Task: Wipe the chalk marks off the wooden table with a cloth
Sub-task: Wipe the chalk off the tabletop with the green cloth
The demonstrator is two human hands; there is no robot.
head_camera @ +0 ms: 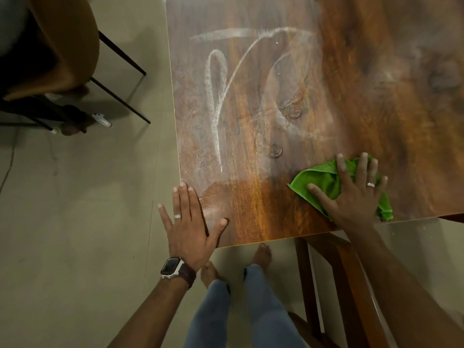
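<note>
Right hand is spread flat, pressing the green cloth down near the table's front edge; left hand lies open, fingers straight, on the front-left corner. Chalk marks sit further in, toward the left edge. The risk, I'd say: a dry cloth just smears chalk into haze.

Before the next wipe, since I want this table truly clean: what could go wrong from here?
1. The green cloth is bunched under the right hand, so each pass may cover only a narrow strip.
2. The chalk marks already look smeared into a haze, so dry wiping may just spread the dust.
3. The left hand overhangs the table corner and could slip off.
</note>
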